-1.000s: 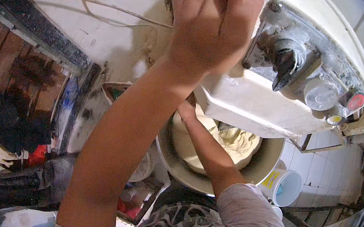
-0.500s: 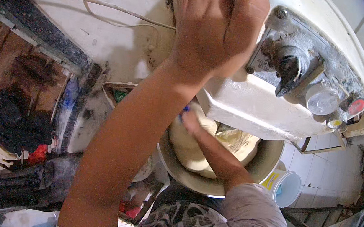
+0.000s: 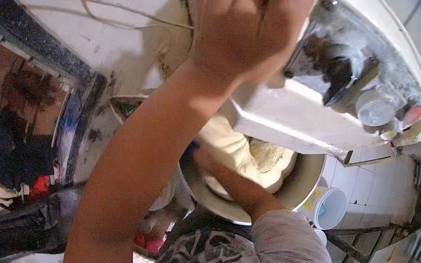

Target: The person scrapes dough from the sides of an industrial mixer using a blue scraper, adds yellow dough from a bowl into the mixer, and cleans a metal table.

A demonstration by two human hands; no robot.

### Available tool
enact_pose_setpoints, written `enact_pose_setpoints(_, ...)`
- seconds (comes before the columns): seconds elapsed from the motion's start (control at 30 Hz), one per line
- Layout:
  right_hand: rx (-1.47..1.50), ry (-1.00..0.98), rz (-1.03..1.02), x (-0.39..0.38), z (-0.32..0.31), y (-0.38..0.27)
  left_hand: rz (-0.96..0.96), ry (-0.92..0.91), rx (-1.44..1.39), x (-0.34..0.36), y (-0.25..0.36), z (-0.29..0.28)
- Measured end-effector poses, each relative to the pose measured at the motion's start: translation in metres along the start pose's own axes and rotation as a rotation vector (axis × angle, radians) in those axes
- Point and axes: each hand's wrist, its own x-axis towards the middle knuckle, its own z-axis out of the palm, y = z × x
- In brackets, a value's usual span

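Pale dough [image 3: 232,147] was heaped in the metal bowl [image 3: 308,179] beneath the white machine [image 3: 298,114]; it was judged heavy, soft and clingy, best supported broadly from below. The right hand [image 3: 202,158] was held over the bowl's left side, the left hand [image 3: 246,24] beside the machine; whether fingers were spread or pinching could not be told. In a white bucket [image 3: 336,214], something bluish [image 3: 323,208] was seen.

Blur softens the control panel [image 3: 362,66] amid dark, fisheye-bent edges.
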Motion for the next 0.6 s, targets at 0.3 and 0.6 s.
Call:
enact_pose_setpoints(0.3,-0.399,-0.206,0.329,0.067,-0.031,0.064,0.268,0.108,0.248,-0.002,-0.009,0.002)
enact_pose_setpoints(0.6,-0.054,-0.141,0.89,-0.094,-0.161,0.002,-0.222,-0.032,-0.009,0.002,0.007,-0.014)
